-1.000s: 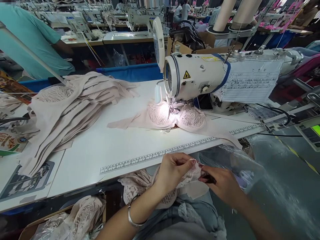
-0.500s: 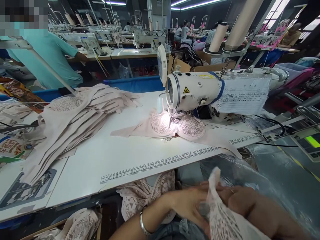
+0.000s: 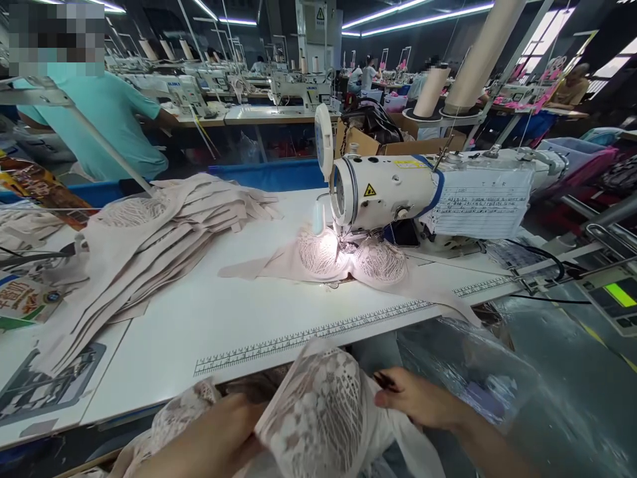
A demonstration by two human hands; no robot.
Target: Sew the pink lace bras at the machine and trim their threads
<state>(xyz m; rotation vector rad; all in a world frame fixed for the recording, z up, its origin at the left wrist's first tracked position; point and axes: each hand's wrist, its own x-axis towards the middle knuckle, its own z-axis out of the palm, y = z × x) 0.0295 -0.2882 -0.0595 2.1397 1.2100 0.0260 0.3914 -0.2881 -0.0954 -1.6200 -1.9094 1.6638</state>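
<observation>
Fingers of left hand (image 3: 233, 419) and right hand (image 3: 422, 398), pinched closed, grip opposite sides of pale-pink domed lace bra (image 3: 323, 405).

A person in a turquoise short-sleeved shirt (image 3: 102, 119) is seen from behind at the upper left. Below, at the left edge of view, are a glossy brown-and-orange printed packet (image 3: 47, 189) and a white, blue and green printed package (image 3: 24, 302), both cut off by the frame. Blue fabric (image 3: 269, 174) runs along the far side of the white worktop (image 3: 223, 322). Beyond it, a shiny black bag (image 3: 371, 123) sits in an open brown cardboard box (image 3: 435, 144). Farther back are white sewing machines (image 3: 301, 93), under bright ceiling tube lights (image 3: 423, 20). At right, yellow striped tape (image 3: 597, 338) crosses the grey-green floor (image 3: 587, 392).
</observation>
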